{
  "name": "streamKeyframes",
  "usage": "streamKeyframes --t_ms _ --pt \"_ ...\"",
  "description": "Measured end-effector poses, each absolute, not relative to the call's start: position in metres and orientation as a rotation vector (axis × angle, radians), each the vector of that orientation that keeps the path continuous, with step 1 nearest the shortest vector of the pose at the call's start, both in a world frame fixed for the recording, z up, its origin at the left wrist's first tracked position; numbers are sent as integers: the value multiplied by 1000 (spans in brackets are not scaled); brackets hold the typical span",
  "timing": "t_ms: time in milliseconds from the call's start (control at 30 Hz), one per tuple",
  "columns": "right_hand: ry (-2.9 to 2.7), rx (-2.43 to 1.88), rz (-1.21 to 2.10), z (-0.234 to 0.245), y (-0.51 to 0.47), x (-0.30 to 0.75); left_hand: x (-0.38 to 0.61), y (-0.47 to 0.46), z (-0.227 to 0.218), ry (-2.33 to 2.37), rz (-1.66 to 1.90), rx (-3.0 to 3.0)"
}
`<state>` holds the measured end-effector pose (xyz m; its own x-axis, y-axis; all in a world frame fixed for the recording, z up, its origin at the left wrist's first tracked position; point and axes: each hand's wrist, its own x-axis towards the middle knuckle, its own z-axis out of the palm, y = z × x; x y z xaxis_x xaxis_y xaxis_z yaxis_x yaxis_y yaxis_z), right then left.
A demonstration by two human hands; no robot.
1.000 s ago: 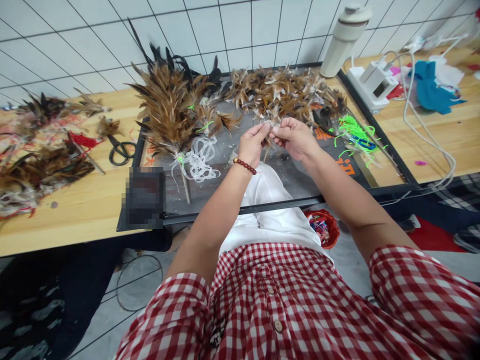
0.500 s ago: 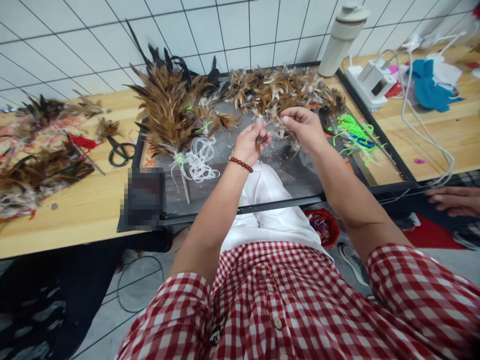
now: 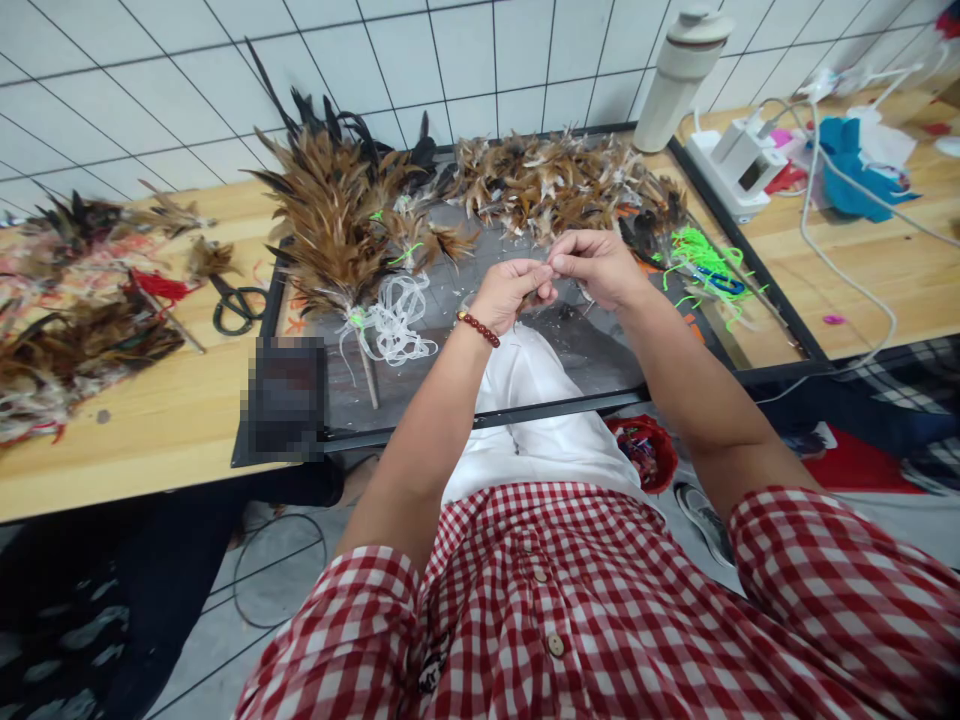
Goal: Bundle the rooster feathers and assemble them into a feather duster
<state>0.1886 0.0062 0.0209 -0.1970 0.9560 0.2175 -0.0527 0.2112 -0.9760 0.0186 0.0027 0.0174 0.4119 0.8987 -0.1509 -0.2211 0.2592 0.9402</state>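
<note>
My left hand (image 3: 510, 292), with a red bead bracelet at the wrist, is closed around a small bunch of brown feathers (image 3: 534, 298). My right hand (image 3: 596, 265) pinches at the same bunch, fingertips touching the left hand's. Both hands hover over a black tray (image 3: 480, 420). A heap of loose brown feathers (image 3: 559, 185) lies at the tray's back. A finished feather duster (image 3: 337, 225) with a wooden stick lies on the tray's left, white plastic string (image 3: 394, 320) beside it.
Scissors (image 3: 234, 305) and more feather piles (image 3: 75, 310) lie on the wooden table at left. Green string (image 3: 701, 255) sits at the tray's right. A beige bottle (image 3: 682, 75), a white device (image 3: 739, 160) with cables and blue cloth (image 3: 859, 170) stand at right. A red basket (image 3: 645, 450) sits below.
My right hand went out to the feather heap and has come back to meet my left hand. Another person's hand at the right edge has gone from view.
</note>
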Motion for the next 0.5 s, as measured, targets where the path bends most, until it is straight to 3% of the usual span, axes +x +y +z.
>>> streamKeyframes --t_ms 267,500 --pt "-1417 -1118 983 14 13 175 24 11 3 962 1108 1283" --pt "-1376 -1528 374 16 32 260 22 17 2 984 1279 949"
